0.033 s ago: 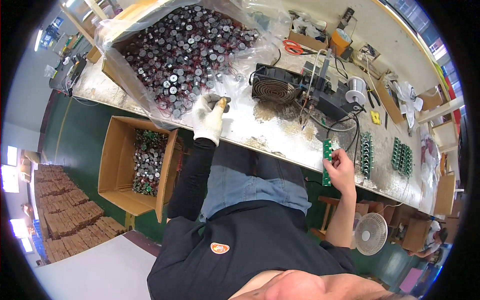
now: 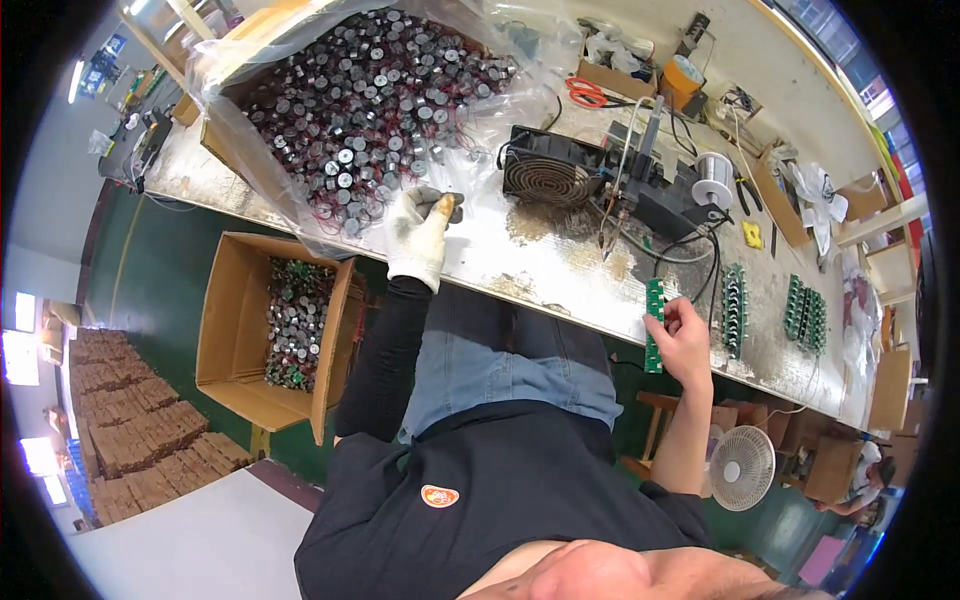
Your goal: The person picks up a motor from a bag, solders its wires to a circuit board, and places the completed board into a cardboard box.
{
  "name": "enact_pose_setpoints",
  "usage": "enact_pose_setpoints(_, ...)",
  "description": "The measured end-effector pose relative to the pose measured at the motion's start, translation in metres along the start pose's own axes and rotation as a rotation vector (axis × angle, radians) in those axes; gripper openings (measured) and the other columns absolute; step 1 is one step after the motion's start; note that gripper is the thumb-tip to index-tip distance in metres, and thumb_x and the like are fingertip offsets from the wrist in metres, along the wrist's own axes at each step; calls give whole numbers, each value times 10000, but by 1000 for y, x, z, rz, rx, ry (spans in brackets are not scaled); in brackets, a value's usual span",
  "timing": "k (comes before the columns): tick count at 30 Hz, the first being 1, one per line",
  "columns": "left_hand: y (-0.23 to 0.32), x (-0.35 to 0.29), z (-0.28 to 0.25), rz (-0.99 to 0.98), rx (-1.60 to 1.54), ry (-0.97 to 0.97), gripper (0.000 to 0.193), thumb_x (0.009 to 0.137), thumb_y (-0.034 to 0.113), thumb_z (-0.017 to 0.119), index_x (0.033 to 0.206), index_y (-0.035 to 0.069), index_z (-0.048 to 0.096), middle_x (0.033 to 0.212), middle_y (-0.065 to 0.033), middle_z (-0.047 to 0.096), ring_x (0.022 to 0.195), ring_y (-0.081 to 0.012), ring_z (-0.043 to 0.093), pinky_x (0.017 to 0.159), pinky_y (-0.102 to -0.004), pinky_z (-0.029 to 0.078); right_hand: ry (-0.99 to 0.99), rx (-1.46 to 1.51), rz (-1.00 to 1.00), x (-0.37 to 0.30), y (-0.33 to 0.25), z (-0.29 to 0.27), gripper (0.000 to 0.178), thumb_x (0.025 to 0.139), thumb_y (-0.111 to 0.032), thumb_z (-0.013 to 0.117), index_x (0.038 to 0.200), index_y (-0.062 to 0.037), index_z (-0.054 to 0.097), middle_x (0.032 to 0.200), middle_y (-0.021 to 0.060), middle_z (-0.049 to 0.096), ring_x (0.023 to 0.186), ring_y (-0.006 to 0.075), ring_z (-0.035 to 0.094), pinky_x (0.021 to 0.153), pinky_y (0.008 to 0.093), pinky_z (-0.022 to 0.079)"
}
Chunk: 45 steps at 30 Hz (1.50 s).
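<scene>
My left hand (image 2: 418,235), in a white work glove with dark fingertips, is closed above the bench's near edge, beside a heap of small round metal motors with red wires (image 2: 370,95). Whatever its fingers hold, if anything, is hidden. My bare right hand (image 2: 684,342) grips a narrow strip of green circuit boards (image 2: 654,300) between thumb and fingers at the bench edge. Beyond that strip stands a soldering fixture (image 2: 625,185) with a reel of solder wire (image 2: 712,180). To the right of my right hand, another strip with dark parts (image 2: 733,310) lies on the bench.
More green boards (image 2: 804,312) lie farther right. A black fan (image 2: 548,170) stands mid-bench, with orange-handled scissors (image 2: 588,93) behind it. On the floor at left, an open cardboard box (image 2: 232,335) holds motors and boards. A white fan (image 2: 742,467) is below the bench at right.
</scene>
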<state>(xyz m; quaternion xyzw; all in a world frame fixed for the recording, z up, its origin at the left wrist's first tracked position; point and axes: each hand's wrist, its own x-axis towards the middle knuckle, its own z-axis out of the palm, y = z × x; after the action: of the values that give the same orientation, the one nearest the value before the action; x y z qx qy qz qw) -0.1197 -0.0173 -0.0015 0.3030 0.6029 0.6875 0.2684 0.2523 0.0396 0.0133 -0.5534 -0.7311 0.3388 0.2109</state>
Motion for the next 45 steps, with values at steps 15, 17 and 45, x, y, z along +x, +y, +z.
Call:
enact_pose_setpoints(15,16,-21,9,-237,-212,-133,317,916,141,579,1135,-22,417,965,-184,665,634,-97,572,525,-182,422,76,-63,-68,18,-3,7,227,788,-165,687,898,9,592,717,119,571,623,254,550,585,358,435)
enact_pose_setpoints(17,15,-22,7,-249,-189,-123,350,925,163,573,1162,-32,405,966,-188,664,647,-103,583,529,-188,428,68,-68,-78,20,-1,10,228,788,-166,687,896,10,592,713,119,568,616,259,547,580,361,433)
enact_pose_setpoints(45,2,-58,85,-561,-48,-617,280,925,197,598,1086,-32,587,875,-90,642,759,-137,627,668,-260,536,-230,763,110,14,-25,45,208,854,-31,658,1025,26,555,774,-13,595,579,-7,508,482,172,341)
